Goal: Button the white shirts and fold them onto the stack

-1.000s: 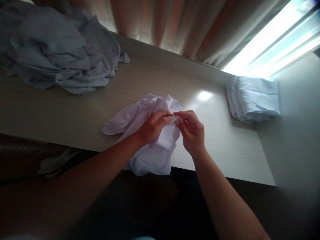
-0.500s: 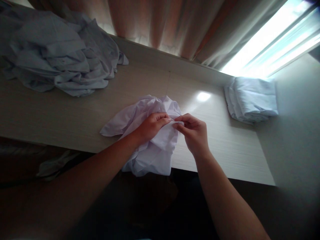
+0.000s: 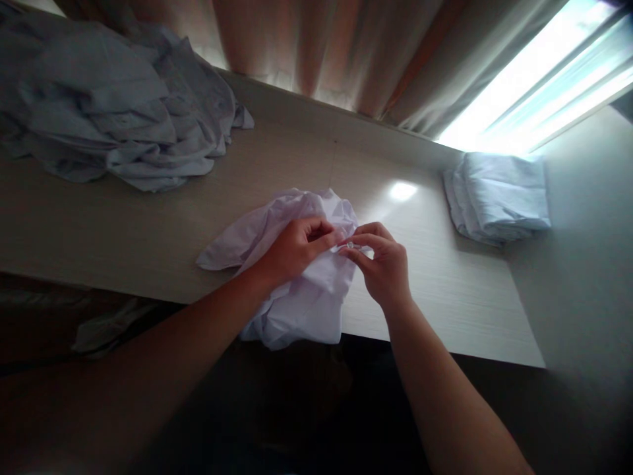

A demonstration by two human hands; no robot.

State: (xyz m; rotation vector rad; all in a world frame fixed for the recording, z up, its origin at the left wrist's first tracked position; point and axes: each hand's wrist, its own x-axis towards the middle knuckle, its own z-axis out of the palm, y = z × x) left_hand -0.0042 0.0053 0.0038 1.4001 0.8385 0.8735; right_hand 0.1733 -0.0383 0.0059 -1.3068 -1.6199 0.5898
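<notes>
A crumpled white shirt (image 3: 301, 297) lies at the front edge of the table, with part of it hanging over. My left hand (image 3: 304, 245) pinches its fabric between thumb and forefinger. Close beside it, my right hand (image 3: 380, 260) grips an edge of the same shirt between thumb and fingers. A small pale spot (image 3: 350, 245), perhaps a button, shows at the right fingertips; it is too small to be sure. One pointed end of the shirt spreads out to the left on the table.
On the left of the pale table (image 3: 420, 297) sits a big loose heap of white clothes (image 3: 123, 112). A neat folded stack of white cloth (image 3: 504, 198) stands by the right wall (image 3: 588, 218). Behind the table hang curtains (image 3: 306, 46) and a bright window (image 3: 534, 79).
My fingers have shifted slightly on the shirt edge, and the small pale spot now shows between the right fingertips. The shirt, heap and stack stay where they were.
</notes>
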